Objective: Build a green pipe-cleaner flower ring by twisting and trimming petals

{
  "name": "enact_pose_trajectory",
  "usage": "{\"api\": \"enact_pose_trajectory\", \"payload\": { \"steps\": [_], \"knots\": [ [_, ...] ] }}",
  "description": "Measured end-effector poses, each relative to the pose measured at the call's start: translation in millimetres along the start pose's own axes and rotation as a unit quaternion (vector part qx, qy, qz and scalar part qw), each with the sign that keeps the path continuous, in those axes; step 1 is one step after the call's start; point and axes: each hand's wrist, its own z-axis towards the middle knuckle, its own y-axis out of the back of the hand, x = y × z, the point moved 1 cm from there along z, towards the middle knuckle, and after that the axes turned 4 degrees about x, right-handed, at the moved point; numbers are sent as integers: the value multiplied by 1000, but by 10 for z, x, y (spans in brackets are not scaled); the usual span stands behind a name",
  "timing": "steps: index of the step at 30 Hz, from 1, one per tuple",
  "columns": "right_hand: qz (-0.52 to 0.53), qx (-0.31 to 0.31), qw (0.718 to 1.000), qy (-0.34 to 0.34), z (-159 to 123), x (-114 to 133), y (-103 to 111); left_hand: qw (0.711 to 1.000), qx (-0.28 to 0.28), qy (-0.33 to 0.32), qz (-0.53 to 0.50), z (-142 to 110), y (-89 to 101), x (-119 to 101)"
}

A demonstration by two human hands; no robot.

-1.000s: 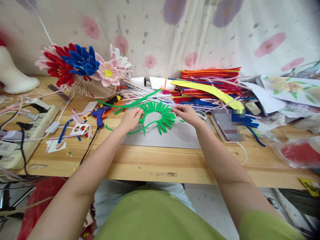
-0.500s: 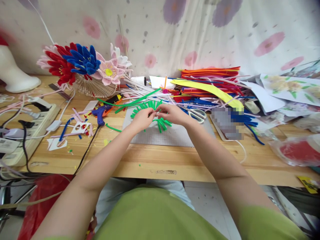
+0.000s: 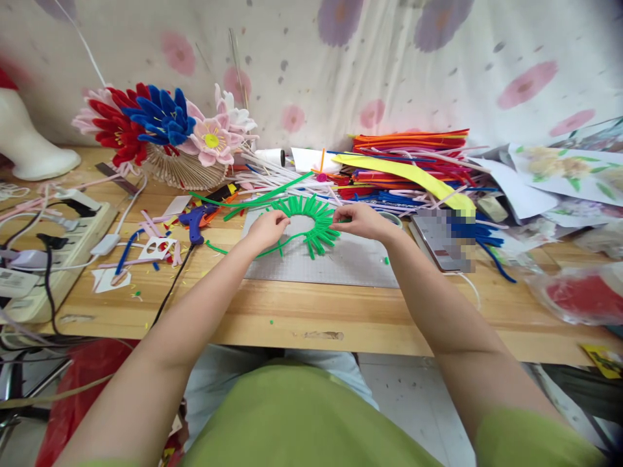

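Observation:
Between my hands is a green ring of fuzzy pipe cleaner (image 3: 317, 217), with many short spokes standing outward and an open middle. One bare green strand runs from its lower edge toward the left. My left hand (image 3: 268, 230) has its fingers pinched together on the ring's left side, covering part of it. At the right side, my right hand (image 3: 363, 222) pinches the tips of the spokes between thumb and fingers. Below lies a grey cutting mat (image 3: 335, 266). Scissors (image 3: 392, 219) lie behind my right hand, mostly hidden.
A purple-and-orange glue gun (image 3: 193, 224) lies on the left, near paper scraps and a power strip (image 3: 63, 266). Fuzzy flowers (image 3: 163, 120) stand at the back left. Pipe-cleaner bundles (image 3: 411, 143) are heaped at the back. A phone-like slab (image 3: 433, 243), partly blurred, lies right.
My hands have moved apart, the right one to the right and the left one to the left. More of the green ring and its trailing strand shows between them.

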Motion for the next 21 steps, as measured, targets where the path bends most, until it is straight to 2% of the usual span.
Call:
{"api": "enact_pose_trajectory", "payload": {
  "steps": [5, 8, 11, 16, 19, 21],
  "knots": [
    [-75, -13, 997, -20, 20, 57, -54, 995, 94, -22, -24, 88, -133, -66],
    [-105, -10, 994, -33, 63, 90, -72, 978, 171, 51, -104, 102, -146, -93],
    [-125, -12, 991, -35, 103, 126, -78, 943, 227, 131, -204, 82, -125, -122],
    [-144, -20, 988, -43, 126, 185, -100, 893, 257, 180, -322, 80, -129, -137],
    [-144, -16, 988, -46, 121, 200, -104, 884, 248, 192, -347, 92, -167, -135],
    [-143, -11, 989, -43, 118, 196, -101, 886, 222, 197, -356, 91, -198, -138]
  ]
}}
